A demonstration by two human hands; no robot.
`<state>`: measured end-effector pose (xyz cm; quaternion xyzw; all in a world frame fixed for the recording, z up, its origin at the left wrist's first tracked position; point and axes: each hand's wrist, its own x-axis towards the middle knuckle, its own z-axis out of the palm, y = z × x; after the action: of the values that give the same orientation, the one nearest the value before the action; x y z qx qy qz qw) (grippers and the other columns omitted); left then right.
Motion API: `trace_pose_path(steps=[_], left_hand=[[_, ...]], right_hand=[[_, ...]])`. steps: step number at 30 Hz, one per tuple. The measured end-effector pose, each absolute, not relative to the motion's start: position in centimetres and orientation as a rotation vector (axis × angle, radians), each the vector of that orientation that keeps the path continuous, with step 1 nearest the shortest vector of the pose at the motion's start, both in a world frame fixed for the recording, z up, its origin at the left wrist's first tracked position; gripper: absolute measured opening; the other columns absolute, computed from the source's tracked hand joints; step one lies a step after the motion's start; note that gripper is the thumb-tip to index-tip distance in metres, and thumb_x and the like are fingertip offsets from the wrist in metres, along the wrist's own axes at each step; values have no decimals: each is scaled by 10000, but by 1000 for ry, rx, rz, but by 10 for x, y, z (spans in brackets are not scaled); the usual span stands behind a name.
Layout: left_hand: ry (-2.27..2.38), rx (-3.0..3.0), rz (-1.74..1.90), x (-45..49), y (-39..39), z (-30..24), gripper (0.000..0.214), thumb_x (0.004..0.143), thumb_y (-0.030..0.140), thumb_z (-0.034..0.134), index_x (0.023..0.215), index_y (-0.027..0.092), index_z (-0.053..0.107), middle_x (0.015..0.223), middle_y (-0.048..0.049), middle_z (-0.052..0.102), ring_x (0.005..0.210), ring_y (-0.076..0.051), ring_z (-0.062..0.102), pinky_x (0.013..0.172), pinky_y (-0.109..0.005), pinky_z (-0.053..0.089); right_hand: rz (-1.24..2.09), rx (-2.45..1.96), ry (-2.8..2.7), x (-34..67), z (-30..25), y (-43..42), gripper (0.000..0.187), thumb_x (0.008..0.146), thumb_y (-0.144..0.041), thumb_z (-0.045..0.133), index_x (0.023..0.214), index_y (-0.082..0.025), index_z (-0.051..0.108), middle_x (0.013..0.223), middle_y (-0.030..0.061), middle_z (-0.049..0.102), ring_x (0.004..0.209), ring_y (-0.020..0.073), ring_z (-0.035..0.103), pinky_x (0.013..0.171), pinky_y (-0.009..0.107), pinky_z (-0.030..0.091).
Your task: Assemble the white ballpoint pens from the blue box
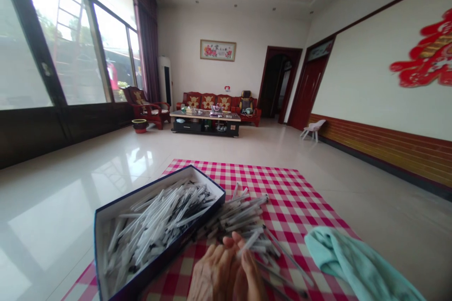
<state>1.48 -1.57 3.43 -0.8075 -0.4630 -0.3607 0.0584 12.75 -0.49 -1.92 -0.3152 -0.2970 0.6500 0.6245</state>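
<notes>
Clear plastic pens [240, 211] lie within reach beside a navy-edged white cardboard box [176, 243]; left hand [210, 275] and right hand [249, 277] sit together at them, grip unclear.

The one camera sits on the person's head, above the checked cloth [293, 197]. It looks forward and down, so the hands [222, 273] are close, just over the cloth.
</notes>
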Motion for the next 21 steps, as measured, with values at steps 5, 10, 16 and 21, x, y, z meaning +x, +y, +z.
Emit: trace_pose_path(steps=[5, 10, 16, 21], left_hand=[[-1724, -2143, -1098, -32, -3, 67, 263, 939, 264, 343, 848, 215, 584, 728, -16, 630, 625, -147, 625, 556, -231, 440], [-2021, -1889, -897, -84, 6, 89, 230, 921, 309, 398, 878, 223, 607, 803, -18, 673, 696, -178, 648, 601, -258, 433], [-2115, -1955, -959, -88, 9, 86, 249, 914, 321, 399, 882, 233, 629, 815, -6, 702, 750, -173, 663, 663, -252, 448], [-2298, -1821, -702, -102, 10, 87, 296, 921, 325, 351, 961, 218, 624, 948, -53, 698, 834, -215, 665, 695, -285, 437]], right_hand=[[1637, -730, -650, 118, -13, -7, 499, 626, -566, 744, 974, -219, 653, 859, 68, 723, 742, 208, 661, 571, 285, 485], [1580, -765, -647, 113, -8, -8, 496, 624, -573, 742, 920, -184, 656, 785, 73, 712, 642, 177, 639, 495, 242, 442], [1544, -785, -696, 113, -10, -8, 486, 647, -569, 724, 932, -182, 658, 776, 70, 701, 623, 175, 633, 480, 238, 438], [1536, -796, -711, 112, -9, -8, 487, 635, -577, 728, 921, -187, 667, 753, 55, 694, 599, 169, 625, 463, 234, 443]])
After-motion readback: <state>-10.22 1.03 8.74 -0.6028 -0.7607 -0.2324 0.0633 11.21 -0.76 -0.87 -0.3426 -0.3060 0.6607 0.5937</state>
